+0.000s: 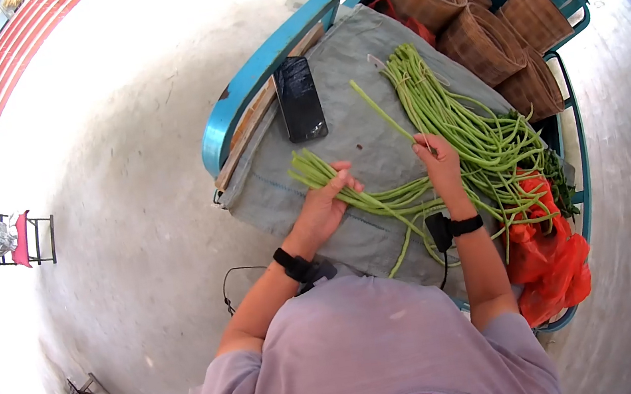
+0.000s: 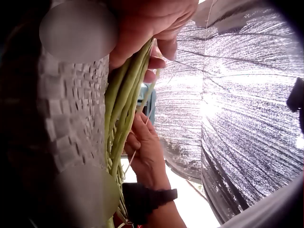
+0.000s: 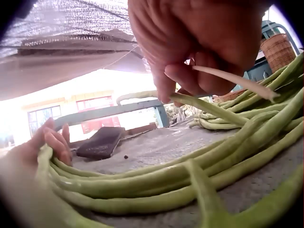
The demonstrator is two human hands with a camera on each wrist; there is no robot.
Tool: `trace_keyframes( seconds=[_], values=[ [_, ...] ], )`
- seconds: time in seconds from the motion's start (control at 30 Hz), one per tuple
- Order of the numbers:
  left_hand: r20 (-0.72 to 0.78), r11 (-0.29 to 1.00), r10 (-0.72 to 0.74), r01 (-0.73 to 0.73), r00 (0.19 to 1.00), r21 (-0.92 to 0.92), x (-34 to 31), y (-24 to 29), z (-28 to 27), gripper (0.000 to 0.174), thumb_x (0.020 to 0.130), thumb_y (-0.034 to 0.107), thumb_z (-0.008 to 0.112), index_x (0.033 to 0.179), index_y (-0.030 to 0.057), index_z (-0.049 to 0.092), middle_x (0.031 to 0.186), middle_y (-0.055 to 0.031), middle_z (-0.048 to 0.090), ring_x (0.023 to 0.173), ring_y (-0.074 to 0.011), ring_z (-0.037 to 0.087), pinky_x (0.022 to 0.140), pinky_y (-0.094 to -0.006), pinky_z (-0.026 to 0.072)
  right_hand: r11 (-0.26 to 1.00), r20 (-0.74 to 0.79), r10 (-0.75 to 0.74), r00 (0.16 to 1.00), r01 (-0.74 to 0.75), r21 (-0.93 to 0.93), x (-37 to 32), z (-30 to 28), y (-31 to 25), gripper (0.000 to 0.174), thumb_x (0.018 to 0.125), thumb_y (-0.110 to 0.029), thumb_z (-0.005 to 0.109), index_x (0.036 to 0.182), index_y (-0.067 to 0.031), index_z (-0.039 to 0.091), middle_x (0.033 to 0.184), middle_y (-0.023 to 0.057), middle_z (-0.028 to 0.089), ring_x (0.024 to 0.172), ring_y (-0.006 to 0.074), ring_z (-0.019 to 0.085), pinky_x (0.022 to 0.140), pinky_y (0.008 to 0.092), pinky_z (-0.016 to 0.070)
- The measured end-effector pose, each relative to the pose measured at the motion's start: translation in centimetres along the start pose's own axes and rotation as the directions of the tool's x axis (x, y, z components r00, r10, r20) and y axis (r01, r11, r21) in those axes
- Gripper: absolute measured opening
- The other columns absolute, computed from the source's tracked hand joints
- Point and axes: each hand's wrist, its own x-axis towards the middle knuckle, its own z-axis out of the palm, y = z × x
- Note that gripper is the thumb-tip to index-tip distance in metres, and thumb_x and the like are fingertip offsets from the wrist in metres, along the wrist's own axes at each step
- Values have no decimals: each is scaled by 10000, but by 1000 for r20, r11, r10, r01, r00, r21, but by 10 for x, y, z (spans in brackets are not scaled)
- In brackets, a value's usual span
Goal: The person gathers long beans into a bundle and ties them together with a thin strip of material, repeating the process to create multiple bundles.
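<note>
Gray cloth (image 1: pixel 356 54) lay edged at left by a teal rail (image 1: pixel 270 46), with open concrete floor (image 1: pixel 128 183) beyond. Near the person, the left hand (image 1: pixel 324 210) curled its fingers around a bundle of long green beans (image 1: pixel 311 167). The right hand (image 1: pixel 442 165) pinched 1 bean (image 1: pixel 381 109) between its fingers, just left of a larger pile (image 1: pixel 474 118). Cloth showed between that pile and a phone (image 1: pixel 301 102); woven baskets (image 1: pixel 480 46) bordered the far right, a red bag (image 1: pixel 551 269) the near right.
</note>
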Motion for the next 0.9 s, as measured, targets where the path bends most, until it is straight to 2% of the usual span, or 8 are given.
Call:
trace_keyframes(
  seconds=[0.1,0.23,0.53,0.63,0.73,0.83,0.9],
  values=[
    [18,1000,12,-13,1000,16,1,-1,-3,306,911,142,629,1181,46,520,878,-54,578,904,-214,564,950,-409,439,997,161,-41,986,52,-61,-26,0,-43,215,837,-60,667,1051,-42,679,868,55,613,707,136,547,635,256,426],
    [38,1000,-26,26,999,8,-2,1,-3,370,886,146,661,1209,56,504,931,-58,597,946,-220,573,956,-397,437,979,324,-54,944,114,-168,-47,3,-60,204,827,-64,675,1030,-54,699,879,54,619,710,152,563,624,265,432],
    [-82,998,44,-39,996,59,0,-4,-3,188,897,161,643,1044,68,572,972,-59,603,964,-197,577,917,-370,467,946,354,-89,931,190,-262,-61,15,-64,188,834,-93,666,1020,-73,684,888,75,608,744,232,610,654,311,479],
    [43,999,8,-10,999,44,0,3,1,155,915,185,617,1011,74,567,961,-61,611,975,-203,578,939,-379,455,933,394,-28,919,166,-321,-65,16,-66,221,844,-140,660,1058,-86,674,933,77,608,784,243,617,684,318,484],
    [-7,999,34,-34,999,-26,-4,3,13,142,949,229,570,952,89,549,886,-44,589,939,-201,571,961,-396,439,958,394,22,919,93,-270,-68,14,-64,370,826,-219,686,1177,-120,620,996,85,608,839,257,624,725,328,493],
    [35,994,96,-98,995,52,-5,6,20,205,978,264,527,843,112,497,776,-13,515,834,-178,533,964,-405,427,934,375,-176,910,275,-229,-74,14,-64,545,778,-273,726,1281,-161,546,1038,97,605,889,273,624,767,345,500],
    [93,990,134,-138,987,39,-11,11,41,270,993,295,496,789,124,450,723,2,452,772,-162,490,952,-403,429,897,383,-119,916,265,-354,-82,13,-71,613,744,-254,738,1310,-188,515,1054,88,609,878,274,630,738,355,510]
  ],
)
